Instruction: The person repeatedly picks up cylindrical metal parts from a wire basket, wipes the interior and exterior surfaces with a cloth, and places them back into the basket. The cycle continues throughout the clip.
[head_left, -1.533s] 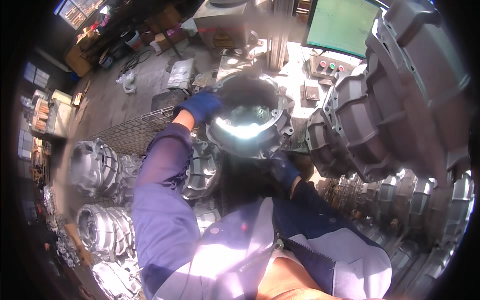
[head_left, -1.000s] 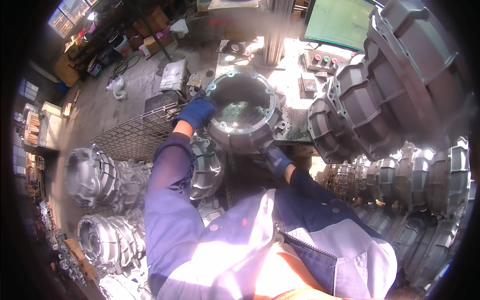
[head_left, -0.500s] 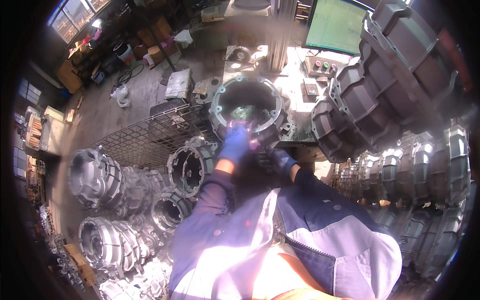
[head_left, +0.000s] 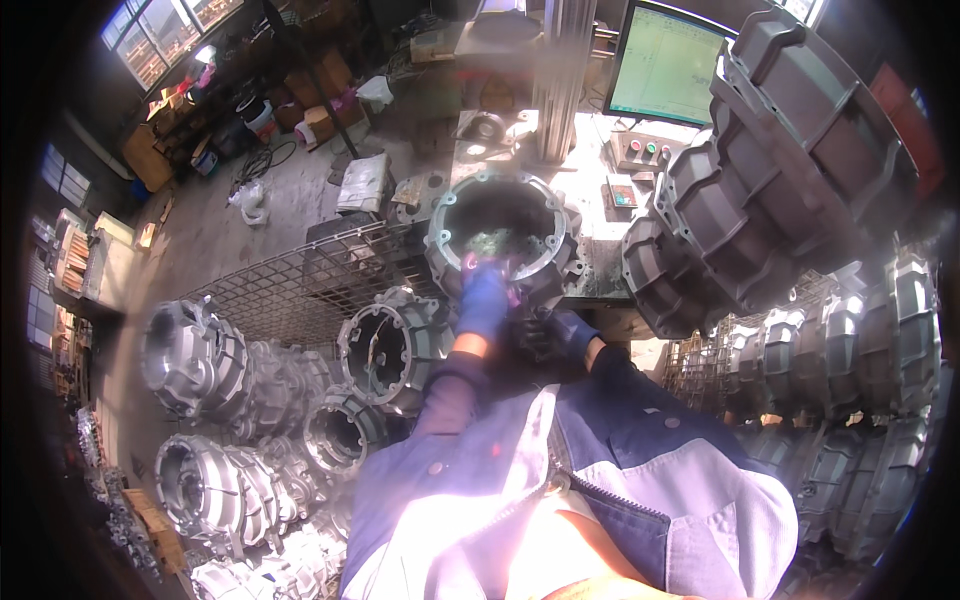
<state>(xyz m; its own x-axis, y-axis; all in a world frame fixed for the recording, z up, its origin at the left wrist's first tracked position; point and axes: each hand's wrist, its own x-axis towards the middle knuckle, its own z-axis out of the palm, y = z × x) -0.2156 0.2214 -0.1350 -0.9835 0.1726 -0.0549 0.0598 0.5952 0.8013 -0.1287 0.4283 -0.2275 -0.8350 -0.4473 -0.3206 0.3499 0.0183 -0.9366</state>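
Left hand, blue-gloved (head_left: 485, 298), has shifted beside dark-and-blue-gloved right hand (head_left: 560, 335) at round grey metal housing (head_left: 445, 238), dark bench (head_left: 608, 262) front edge; finger closure indeterminable.

The camera sits on the person's head, the left one of two side by side. It looks down and a bit ahead, over the person's own jacket (head_left: 450, 480), which is very close and fills the bottom middle. The left hand (head_left: 485, 302) and right hand (head_left: 562, 338) come near the middle, and the round metal housing (head_left: 448, 264) is just past them. The view is very wide, so things bend near the edge and the corners go black. On the right, big gray housings (head_left: 780, 170) come up close. Farther off are the screen (head_left: 665, 65), top right, and the window (head_left: 155, 48), top left.
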